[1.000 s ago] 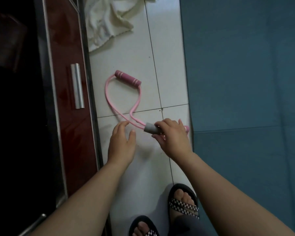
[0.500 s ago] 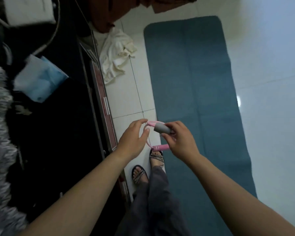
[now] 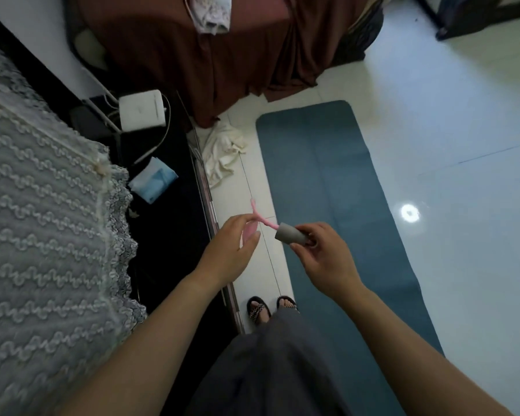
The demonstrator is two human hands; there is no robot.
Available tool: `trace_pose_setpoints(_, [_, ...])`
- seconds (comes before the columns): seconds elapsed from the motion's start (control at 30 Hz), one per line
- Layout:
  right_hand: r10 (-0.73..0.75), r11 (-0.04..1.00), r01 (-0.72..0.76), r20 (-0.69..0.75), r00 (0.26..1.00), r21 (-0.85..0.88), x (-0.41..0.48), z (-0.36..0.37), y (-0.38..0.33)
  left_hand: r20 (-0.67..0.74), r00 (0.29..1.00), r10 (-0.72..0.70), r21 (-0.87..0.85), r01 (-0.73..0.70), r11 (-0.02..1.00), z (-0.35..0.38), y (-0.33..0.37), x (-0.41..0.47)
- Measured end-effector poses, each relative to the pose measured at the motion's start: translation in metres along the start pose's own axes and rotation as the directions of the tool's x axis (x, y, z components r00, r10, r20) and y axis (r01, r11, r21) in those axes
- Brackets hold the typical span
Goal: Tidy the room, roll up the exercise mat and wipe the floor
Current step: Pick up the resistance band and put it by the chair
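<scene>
Now, from your head view, your right hand (image 3: 327, 261) gripping the grey handle (image 3: 289, 235), your left hand (image 3: 230, 253) pinching its pink cord (image 3: 261, 220), teal exercise mat (image 3: 342, 199) lying flat and unrolled on the floor (image 3: 463, 139), crumpled white cloth (image 3: 224, 151) beside its far left corner

The exercise mat (image 3: 327, 190) is a flat dark teal, running from the centre toward five o'clock. The floor (image 3: 463, 145) is glossy white tile with thin grey joints. At centre, a pale pink cord (image 3: 257, 216) meets a plain grey handle (image 3: 290, 237). At eleven o'clock lies a cream-white cloth (image 3: 222, 151); at twelve, a maroon bedcover (image 3: 222, 55). At nine o'clock a grey-blue cover (image 3: 42, 235) carries rows of pale wavy lace. At six o'clock are black sandals (image 3: 257, 310) with black-and-white checked straps.
</scene>
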State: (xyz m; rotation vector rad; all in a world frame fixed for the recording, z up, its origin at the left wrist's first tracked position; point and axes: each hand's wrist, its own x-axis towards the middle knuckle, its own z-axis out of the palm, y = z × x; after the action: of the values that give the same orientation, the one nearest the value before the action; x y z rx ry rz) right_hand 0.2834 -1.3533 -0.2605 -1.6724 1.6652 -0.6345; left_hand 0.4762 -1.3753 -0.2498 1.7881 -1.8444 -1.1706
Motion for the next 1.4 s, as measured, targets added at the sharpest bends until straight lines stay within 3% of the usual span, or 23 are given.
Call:
trace_pose_setpoints(0.37, [-0.134, 0.991, 0.134, 0.008, 0.991, -0.001, -0.041, -0.028, -0.026, -0.112, 0.994, 0.006, 0.022, -0.003, 1.000, -0.012, 0.023, -0.068])
trace_pose_setpoints(0.8, [-0.198, 0.975, 0.203, -0.056, 0.979, 0.091, -0.175, -0.071, 0.002, -0.158, 0.983, 0.090, 0.005, -0.090, 0.996, 0.071, 0.081, -0.168])
trace_pose_setpoints(1.17, [0.000, 0.999, 0.008, -0.187, 0.982, 0.040, -0.308, -0.125, 0.060, 0.141, 0.968, 0.209, 0.013, -0.213, 0.977, 0.168, 0.132, -0.223])
trace_pose_setpoints(1.3, [0.142, 0.990, -0.130, -0.312, 0.939, 0.058, -0.349, -0.140, 0.080, 0.326, 0.894, 0.308, 0.021, -0.333, 0.943, 0.200, 0.156, -0.219])
trace_pose_setpoints(1.4, [0.252, 0.968, -0.228, -0.411, 0.876, 0.108, -0.383, -0.149, 0.093, 0.486, 0.794, 0.366, -0.037, -0.400, 0.916, 0.229, 0.184, -0.221])
